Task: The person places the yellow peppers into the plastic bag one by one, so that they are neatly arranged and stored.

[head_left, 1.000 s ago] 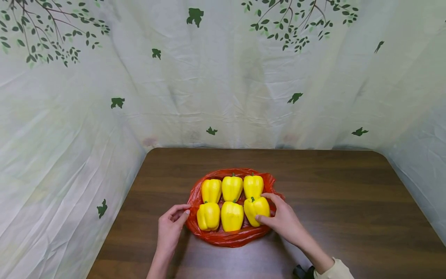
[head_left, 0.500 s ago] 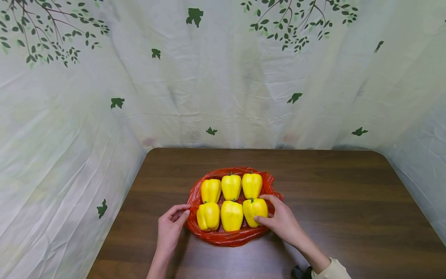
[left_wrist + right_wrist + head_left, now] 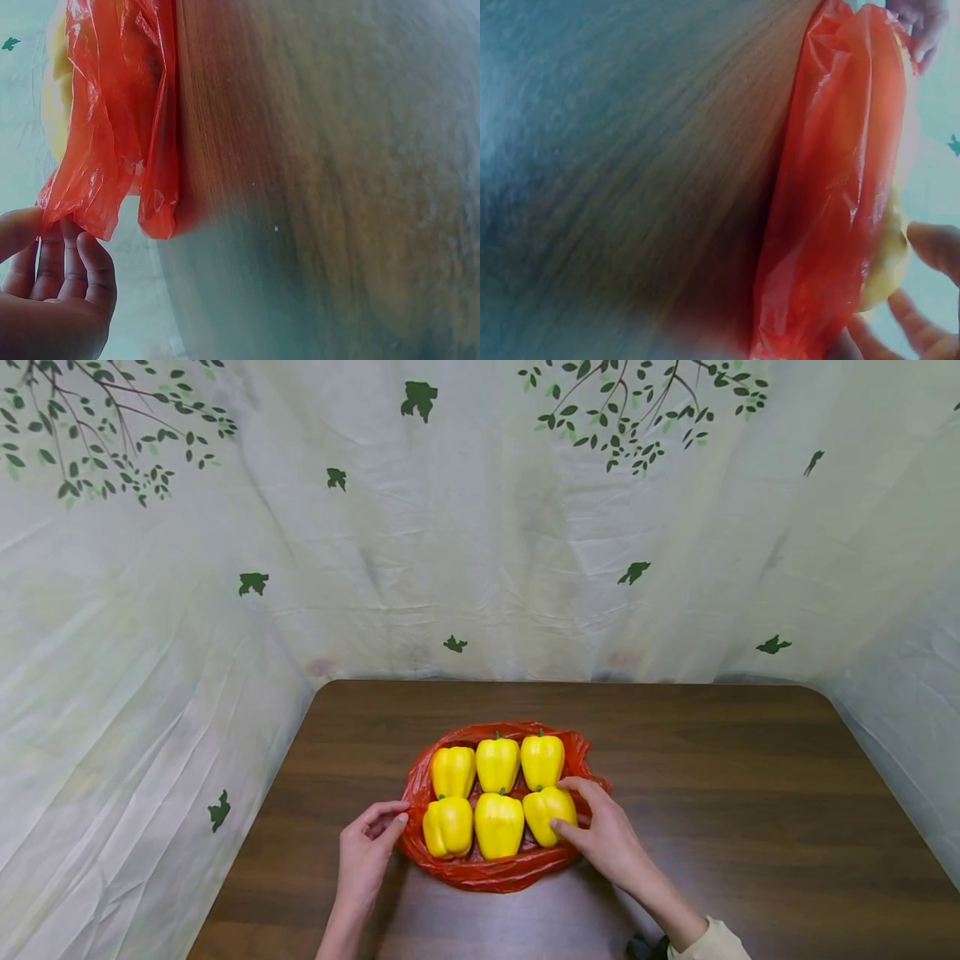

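Several yellow bell peppers (image 3: 498,827) lie in two rows inside a red plastic bag (image 3: 501,878) whose rim is folded down around them. With thumb and fingers my left hand (image 3: 366,852) pinches the bag's left rim; the left wrist view shows the red film (image 3: 90,180) between thumb and forefinger. My right hand (image 3: 611,835) holds the near right pepper (image 3: 546,814), thumb on its near side and fingers at its far side. In the right wrist view that pepper (image 3: 889,262) shows above the bag's edge, partly hidden by the red film.
A brown wooden table (image 3: 712,777) carries the bag near its middle. Behind and beside it hangs a pale curtain (image 3: 480,527) printed with green leaves. A dark object (image 3: 645,947) shows beside the right sleeve (image 3: 708,942).
The near right pepper and my right hand have shifted slightly left, and the pepper's tilt has changed a little. My left hand stays at the bag's rim.
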The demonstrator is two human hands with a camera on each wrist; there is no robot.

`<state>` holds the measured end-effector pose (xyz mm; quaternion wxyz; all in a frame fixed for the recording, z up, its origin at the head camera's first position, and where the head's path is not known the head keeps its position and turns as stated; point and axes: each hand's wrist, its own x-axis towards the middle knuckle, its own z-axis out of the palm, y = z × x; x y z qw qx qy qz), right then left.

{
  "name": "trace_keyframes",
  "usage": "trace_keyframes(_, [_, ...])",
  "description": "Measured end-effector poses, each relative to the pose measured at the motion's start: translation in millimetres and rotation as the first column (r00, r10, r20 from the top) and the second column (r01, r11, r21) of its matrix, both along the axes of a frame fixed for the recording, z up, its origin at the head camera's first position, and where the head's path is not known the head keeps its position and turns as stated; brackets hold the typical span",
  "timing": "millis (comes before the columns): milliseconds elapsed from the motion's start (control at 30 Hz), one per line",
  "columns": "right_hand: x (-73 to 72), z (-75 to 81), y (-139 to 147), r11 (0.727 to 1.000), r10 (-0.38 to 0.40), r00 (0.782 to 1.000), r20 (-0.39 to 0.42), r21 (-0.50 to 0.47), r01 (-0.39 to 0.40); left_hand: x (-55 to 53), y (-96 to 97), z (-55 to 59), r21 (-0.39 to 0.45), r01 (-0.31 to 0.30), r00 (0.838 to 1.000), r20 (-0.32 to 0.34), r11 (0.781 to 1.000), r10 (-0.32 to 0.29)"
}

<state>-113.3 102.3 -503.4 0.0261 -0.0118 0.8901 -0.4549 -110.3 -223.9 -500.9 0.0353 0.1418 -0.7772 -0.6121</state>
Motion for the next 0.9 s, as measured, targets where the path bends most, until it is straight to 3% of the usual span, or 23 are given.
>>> trace_keyframes(133, [0.9, -0.6, 1.0, 0.999, 0.043, 0.997, -0.064, 0.025, -0.041, 0.7, 0.3, 0.0, -0.001, 0.000, 1.000, -0.007, 1.000, 0.000])
trace_keyframes(400, [-0.2, 2.0, 2.0, 0.998, 0.050, 0.996, -0.073, 0.027, -0.048, 1.1, 2.0, -3.1, -0.025, -0.007, 0.996, -0.090, 1.000, 0.005])
trace_keyframes(667, [-0.1, 0.8, -0.2, 1.000, -0.008, 0.999, -0.031, -0.008, 0.007, 0.8, 2.6, -0.3, -0.025, 0.003, 0.999, -0.048, 1.000, -0.004])
trace_keyframes(900, [4.2, -1.6, -0.8, 0.999, -0.021, 0.999, -0.049, -0.025, 0.020, 1.7, 2.3, -0.2, -0.023, 0.005, 0.999, -0.040, 1.000, -0.006])
